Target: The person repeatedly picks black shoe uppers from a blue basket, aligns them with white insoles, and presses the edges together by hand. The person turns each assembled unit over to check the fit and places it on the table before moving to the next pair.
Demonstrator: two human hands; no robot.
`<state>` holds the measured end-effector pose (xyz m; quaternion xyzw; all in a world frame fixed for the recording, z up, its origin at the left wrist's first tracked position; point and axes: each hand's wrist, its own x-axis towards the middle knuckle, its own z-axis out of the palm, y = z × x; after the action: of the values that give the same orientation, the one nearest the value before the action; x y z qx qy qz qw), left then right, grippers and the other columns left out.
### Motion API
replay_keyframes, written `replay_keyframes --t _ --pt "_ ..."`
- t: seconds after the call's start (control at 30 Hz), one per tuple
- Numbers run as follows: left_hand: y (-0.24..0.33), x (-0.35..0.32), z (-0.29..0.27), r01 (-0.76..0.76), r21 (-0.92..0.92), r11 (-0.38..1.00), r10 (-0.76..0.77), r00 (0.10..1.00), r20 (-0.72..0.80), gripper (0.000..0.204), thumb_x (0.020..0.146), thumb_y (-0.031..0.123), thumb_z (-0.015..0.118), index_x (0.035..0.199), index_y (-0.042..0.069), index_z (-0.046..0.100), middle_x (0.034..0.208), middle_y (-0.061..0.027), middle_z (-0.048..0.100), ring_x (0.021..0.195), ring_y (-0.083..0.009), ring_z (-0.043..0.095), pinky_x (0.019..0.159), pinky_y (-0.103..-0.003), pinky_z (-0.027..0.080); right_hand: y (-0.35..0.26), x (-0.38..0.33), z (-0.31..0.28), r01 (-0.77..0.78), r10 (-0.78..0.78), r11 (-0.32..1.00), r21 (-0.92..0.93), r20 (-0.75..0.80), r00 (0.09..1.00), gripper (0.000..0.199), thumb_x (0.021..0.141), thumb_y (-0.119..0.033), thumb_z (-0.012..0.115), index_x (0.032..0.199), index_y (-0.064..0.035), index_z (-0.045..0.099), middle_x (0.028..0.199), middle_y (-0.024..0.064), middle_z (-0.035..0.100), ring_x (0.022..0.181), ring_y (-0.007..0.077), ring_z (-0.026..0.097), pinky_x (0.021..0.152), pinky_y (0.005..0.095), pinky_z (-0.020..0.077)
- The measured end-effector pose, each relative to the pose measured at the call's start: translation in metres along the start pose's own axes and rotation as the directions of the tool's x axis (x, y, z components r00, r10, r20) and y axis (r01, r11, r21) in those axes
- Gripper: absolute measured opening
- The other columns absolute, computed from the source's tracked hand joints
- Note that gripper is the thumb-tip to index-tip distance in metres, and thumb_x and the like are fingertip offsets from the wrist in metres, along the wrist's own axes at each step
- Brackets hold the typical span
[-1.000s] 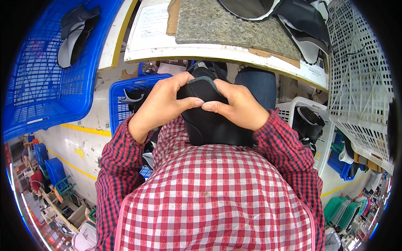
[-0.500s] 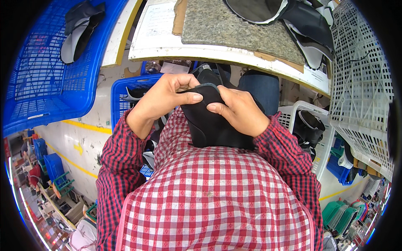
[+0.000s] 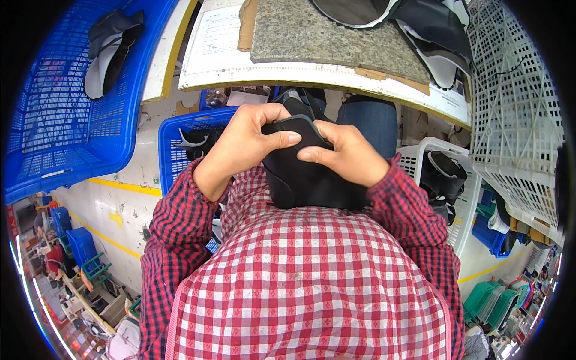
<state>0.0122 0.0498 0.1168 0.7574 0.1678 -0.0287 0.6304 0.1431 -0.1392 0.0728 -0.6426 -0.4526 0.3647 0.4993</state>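
A black boot upper (image 3: 309, 177) rests against my checked apron (image 3: 294, 270), its top edge folded up between my hands. My left hand (image 3: 249, 144) pinches that edge, thumb on the near face and fingers curled behind it. My right hand (image 3: 348, 150) grips the same edge a little to the right, its thumb also on the near face. Both sets of fingertips are partly hidden behind the black material.
Ahead stands a white bench (image 3: 216, 60) with a grey stone slab (image 3: 342, 51) and black-and-white uppers (image 3: 441, 54). Blue baskets (image 3: 114, 144) stand left and below the bench; white crates (image 3: 510, 150) are at the right. Someone's jeans-clad leg (image 3: 367, 126) shows under the bench.
My left hand has shifted slightly right along the edge of the boot upper, and its thumb is closer to the right one. Both hands keep their pinch.
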Motion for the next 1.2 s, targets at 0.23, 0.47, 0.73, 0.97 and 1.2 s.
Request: replay_keyframes --t 0.23,0.47,0.73,0.97,1.2 --pt "-0.009 -0.007 0.008 -0.103 0.103 0.989 0.117 0.984 -0.134 0.033 0.091 0.004 0.077 0.119 -0.001 0.06 0.098 -0.0028 0.069 0.092 -0.0078 0.063 0.084 -0.025 0.051 0.002 -0.005 -0.007 -0.016 0.016 0.958 -0.285 -0.003 1.0 0.039 0.093 -0.037 0.077 0.089 -0.0012 0.061 0.083 0.0162 0.067 0.078 0.0366 0.067 0.071 0.043 0.0528" --pt "-0.01 -0.018 -0.012 -0.214 0.002 0.977 0.214 0.977 0.013 0.038 0.091 0.001 0.073 0.125 0.0 0.055 0.114 -0.0043 0.061 0.105 -0.0116 0.06 0.094 -0.027 0.05 -0.013 0.003 0.002 0.161 -0.173 0.938 -0.307 -0.012 0.985 0.04 0.094 -0.036 0.074 0.098 -0.0016 0.054 0.086 0.02 0.066 0.084 0.0422 0.068 0.07 0.0487 0.0522" --pt "-0.011 -0.019 -0.015 0.023 -0.154 0.988 -0.004 0.992 0.125 0.025 0.089 0.0 0.076 0.112 -0.001 0.064 0.097 -0.0001 0.062 0.088 -0.0065 0.06 0.079 -0.023 0.05 -0.018 -0.003 0.006 0.178 -0.151 0.879 -0.443 0.096 0.984 0.036 0.094 -0.026 0.075 0.102 0.0006 0.052 0.087 0.0225 0.064 0.084 0.0448 0.066 0.069 0.0481 0.0515" --pt "-0.029 -0.014 0.003 -0.121 0.041 0.992 0.125 0.987 -0.099 0.009 0.092 0.002 0.075 0.088 -0.001 0.068 0.088 0.0029 0.055 0.081 -0.0055 0.057 0.073 -0.023 0.046 -0.012 0.0 0.012 0.046 -0.06 0.886 -0.461 -0.016 0.998 0.038 0.093 -0.032 0.076 0.096 -0.0013 0.055 0.084 0.0195 0.067 0.076 0.0443 0.065 0.065 0.0474 0.0504" --pt "-0.032 -0.017 0.018 -0.183 0.296 0.938 0.289 0.883 -0.371 0.019 0.089 0.011 0.078 0.087 -0.001 0.063 0.081 -0.006 0.049 0.072 -0.0161 0.051 0.066 -0.03 0.042 0.007 -0.008 -0.009 0.032 -0.034 0.927 -0.373 0.001 0.999 0.038 0.091 -0.041 0.077 0.088 -0.0052 0.064 0.08 0.0147 0.067 0.08 0.0353 0.066 0.074 0.0446 0.0511"
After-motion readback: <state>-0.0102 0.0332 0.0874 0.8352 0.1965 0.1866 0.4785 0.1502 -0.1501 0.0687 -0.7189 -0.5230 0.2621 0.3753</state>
